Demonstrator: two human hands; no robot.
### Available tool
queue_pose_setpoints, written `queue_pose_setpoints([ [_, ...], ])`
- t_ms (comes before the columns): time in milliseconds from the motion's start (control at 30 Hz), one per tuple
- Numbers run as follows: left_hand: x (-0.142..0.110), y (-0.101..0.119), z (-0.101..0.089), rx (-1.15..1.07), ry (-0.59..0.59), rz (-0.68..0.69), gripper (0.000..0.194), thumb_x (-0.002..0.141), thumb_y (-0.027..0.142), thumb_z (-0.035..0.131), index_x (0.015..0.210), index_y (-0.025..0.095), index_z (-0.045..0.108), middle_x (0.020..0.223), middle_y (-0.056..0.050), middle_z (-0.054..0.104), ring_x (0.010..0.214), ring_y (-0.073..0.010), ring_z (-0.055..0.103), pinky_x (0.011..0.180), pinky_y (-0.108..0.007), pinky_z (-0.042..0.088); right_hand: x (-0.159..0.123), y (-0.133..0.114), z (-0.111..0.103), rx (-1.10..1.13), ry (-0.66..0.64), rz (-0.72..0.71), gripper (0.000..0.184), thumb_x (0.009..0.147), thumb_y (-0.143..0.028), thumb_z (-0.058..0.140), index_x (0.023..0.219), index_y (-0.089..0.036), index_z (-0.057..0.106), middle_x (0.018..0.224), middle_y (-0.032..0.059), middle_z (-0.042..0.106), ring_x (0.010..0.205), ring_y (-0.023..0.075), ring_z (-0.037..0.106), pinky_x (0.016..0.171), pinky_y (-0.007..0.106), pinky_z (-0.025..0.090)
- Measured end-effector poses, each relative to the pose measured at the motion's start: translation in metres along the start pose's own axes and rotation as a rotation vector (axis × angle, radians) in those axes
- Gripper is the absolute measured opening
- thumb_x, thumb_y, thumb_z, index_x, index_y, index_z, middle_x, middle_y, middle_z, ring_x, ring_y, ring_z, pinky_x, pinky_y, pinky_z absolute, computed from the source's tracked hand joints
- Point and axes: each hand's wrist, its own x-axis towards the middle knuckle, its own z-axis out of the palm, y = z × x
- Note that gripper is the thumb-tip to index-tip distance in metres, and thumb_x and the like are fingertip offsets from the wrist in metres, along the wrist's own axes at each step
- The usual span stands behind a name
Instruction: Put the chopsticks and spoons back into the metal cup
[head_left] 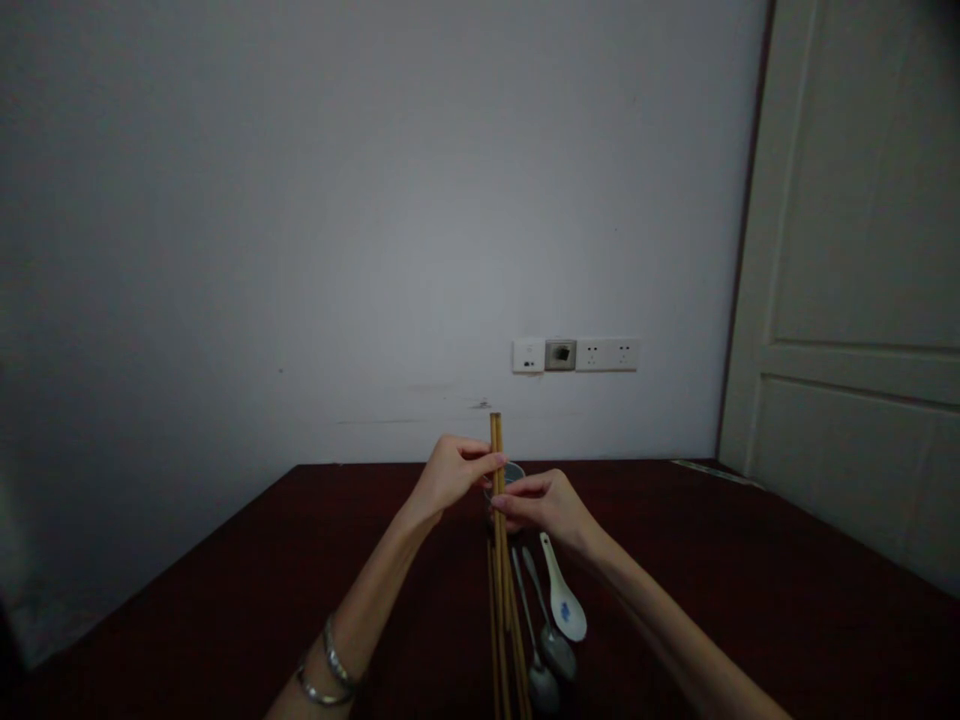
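Observation:
My left hand (457, 472) pinches a pair of wooden chopsticks (497, 435) near their upper ends. A little lower, my right hand (541, 505) grips the same chopsticks between thumb and fingers. They stand nearly upright in the view. Behind them is a round container (513, 472), partly hidden by my hands. Below lie more chopsticks (494, 640), and beside these two metal spoons (556, 650) and a white ceramic spoon (566, 608) with a blue mark.
The dark red table (247, 570) reaches back to a pale wall (375, 250). Sockets and switch plates (606, 355) sit low on the wall. A panelled door (855, 300) stands at the right.

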Motion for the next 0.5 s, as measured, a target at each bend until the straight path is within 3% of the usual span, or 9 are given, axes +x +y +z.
queue_pose_setpoints([
  [200,0.0003,0.0025,0.0027,0.096,0.044,0.081,0.025,0.068,0.033,0.061,0.063,0.010,0.066,0.057,-0.002,0.059,0.054,-0.0105,0.050,0.051,-0.021,0.039,0.0000,0.0009,-0.0025,0.012,-0.008,0.000,0.037,0.051,-0.043,0.073,0.067,-0.010,0.070,0.063,0.0060,0.065,0.053,0.0118,0.059,0.056,0.026,0.050],
  [500,0.0041,-0.0023,0.0058,0.024,0.070,0.029,0.026,0.066,0.036,0.063,0.067,0.010,0.065,0.063,-0.004,0.063,0.058,-0.0113,0.054,0.054,-0.021,0.042,0.0007,-0.0010,-0.0034,0.011,-0.010,-0.006,0.040,0.049,-0.045,0.073,0.066,-0.009,0.070,0.063,0.0072,0.066,0.054,0.0135,0.060,0.058,0.028,0.049],
])
